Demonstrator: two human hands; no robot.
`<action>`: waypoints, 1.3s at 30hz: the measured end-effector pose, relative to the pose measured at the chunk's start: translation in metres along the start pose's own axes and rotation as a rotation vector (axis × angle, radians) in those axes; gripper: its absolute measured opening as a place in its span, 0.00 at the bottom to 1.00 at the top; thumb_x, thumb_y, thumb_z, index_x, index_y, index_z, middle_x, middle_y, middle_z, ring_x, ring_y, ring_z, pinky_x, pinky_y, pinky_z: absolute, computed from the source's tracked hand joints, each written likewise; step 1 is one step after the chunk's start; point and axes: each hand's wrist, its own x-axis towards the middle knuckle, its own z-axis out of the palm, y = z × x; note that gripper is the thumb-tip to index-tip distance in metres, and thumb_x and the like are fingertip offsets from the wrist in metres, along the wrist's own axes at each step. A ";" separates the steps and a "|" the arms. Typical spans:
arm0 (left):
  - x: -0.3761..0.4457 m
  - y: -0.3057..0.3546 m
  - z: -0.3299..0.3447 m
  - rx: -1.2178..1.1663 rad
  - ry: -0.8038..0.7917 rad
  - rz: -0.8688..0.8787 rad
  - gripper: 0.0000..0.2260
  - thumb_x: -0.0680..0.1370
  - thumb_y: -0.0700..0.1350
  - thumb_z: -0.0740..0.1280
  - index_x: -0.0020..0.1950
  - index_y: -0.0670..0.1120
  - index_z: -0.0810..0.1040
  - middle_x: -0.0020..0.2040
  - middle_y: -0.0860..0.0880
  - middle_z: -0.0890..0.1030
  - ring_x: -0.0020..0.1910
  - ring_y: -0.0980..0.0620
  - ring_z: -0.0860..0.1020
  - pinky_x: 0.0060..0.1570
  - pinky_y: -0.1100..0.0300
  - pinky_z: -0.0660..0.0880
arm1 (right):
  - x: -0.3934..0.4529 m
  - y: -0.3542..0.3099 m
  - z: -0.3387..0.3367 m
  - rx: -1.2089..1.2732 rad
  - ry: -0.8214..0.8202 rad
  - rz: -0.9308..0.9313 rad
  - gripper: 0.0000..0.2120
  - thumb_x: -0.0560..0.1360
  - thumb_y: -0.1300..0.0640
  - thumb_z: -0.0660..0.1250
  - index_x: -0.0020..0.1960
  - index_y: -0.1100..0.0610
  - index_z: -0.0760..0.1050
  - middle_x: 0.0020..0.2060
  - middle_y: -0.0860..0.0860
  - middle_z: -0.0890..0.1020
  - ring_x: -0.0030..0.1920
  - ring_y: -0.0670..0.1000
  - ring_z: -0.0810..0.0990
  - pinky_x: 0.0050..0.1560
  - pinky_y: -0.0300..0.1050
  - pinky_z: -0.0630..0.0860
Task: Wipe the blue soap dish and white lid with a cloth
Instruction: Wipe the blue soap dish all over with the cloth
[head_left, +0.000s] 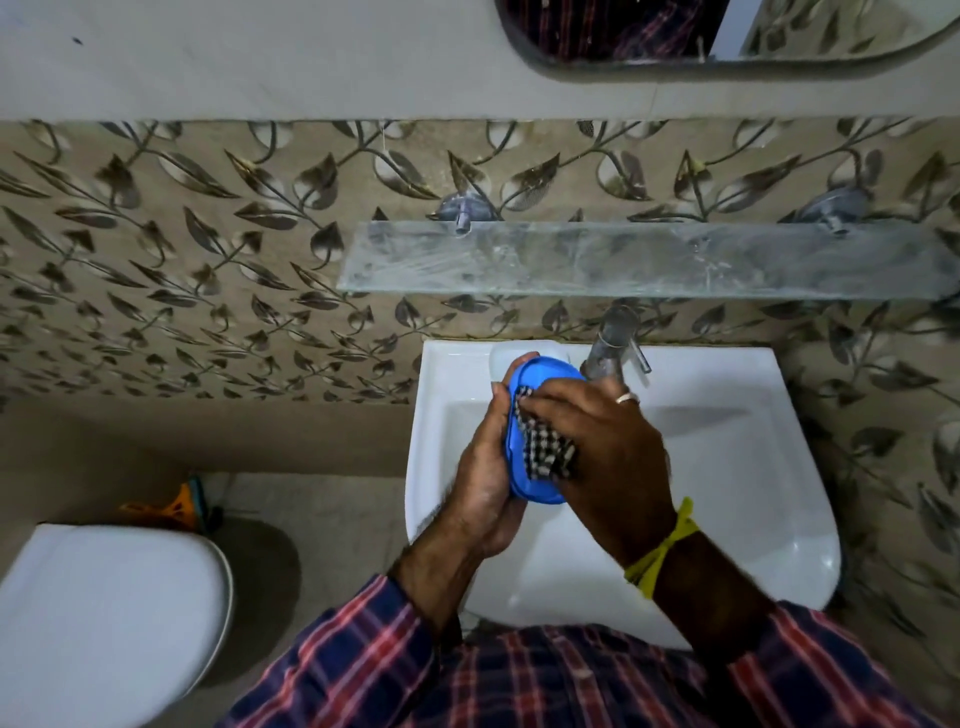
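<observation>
— What are the hands doing?

— The left hand (485, 470) cups the blue soap dish (537, 431) from its left side, fingers curled round the far rim and palm under the near end. The dish is tipped on edge above the basin, its hollow facing right. The right hand (605, 452) is closed on a black-and-white checked cloth (545, 449), fingers bunched and pressing it into the dish.

— So the dish sits between the two hands?

— Yes, sandwiched: left hand behind and below, right hand and cloth against its open face. It is held in the air over the white washbasin (727, 467), just in front of the metal tap (615, 345).

— And the white lid?

— A pale rounded shape (501, 356) lies on the basin's back ledge, just beyond the left fingertips. It may be the lid, but the dish and hand cover most of it, so I cannot tell.

— What else is hard to read?

— Most of the cloth is buried under the right fingers; only a checked patch shows. The dish's inside is largely hidden too. There is a ring (626, 398) on the right hand and a yellow thread (662, 548) at that wrist. Further out, a glass shelf (623, 260) hangs on the leaf-patterned tiles (208, 249), a mirror (727, 31) is cut off at the top edge, and a toilet lid (104, 613) at the lower left.
</observation>
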 end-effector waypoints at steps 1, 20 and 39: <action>-0.001 -0.001 0.001 0.001 -0.008 -0.010 0.29 0.82 0.63 0.51 0.67 0.44 0.78 0.55 0.44 0.86 0.53 0.49 0.85 0.45 0.56 0.82 | 0.004 0.000 0.001 0.004 -0.005 0.035 0.17 0.71 0.60 0.62 0.56 0.60 0.82 0.54 0.54 0.83 0.52 0.57 0.78 0.55 0.51 0.77; 0.004 0.013 -0.002 -0.088 -0.204 -0.081 0.43 0.74 0.75 0.53 0.61 0.36 0.77 0.49 0.42 0.81 0.46 0.49 0.82 0.47 0.60 0.81 | -0.009 -0.012 0.001 0.063 0.004 -0.131 0.09 0.70 0.64 0.73 0.50 0.63 0.84 0.49 0.55 0.86 0.50 0.50 0.76 0.60 0.34 0.68; 0.002 0.021 -0.013 -0.142 -0.043 0.037 0.39 0.78 0.68 0.58 0.70 0.35 0.74 0.63 0.34 0.78 0.58 0.42 0.80 0.64 0.50 0.76 | -0.012 -0.004 -0.004 -0.029 -0.038 -0.176 0.09 0.70 0.62 0.73 0.51 0.57 0.84 0.52 0.51 0.85 0.47 0.56 0.77 0.54 0.40 0.71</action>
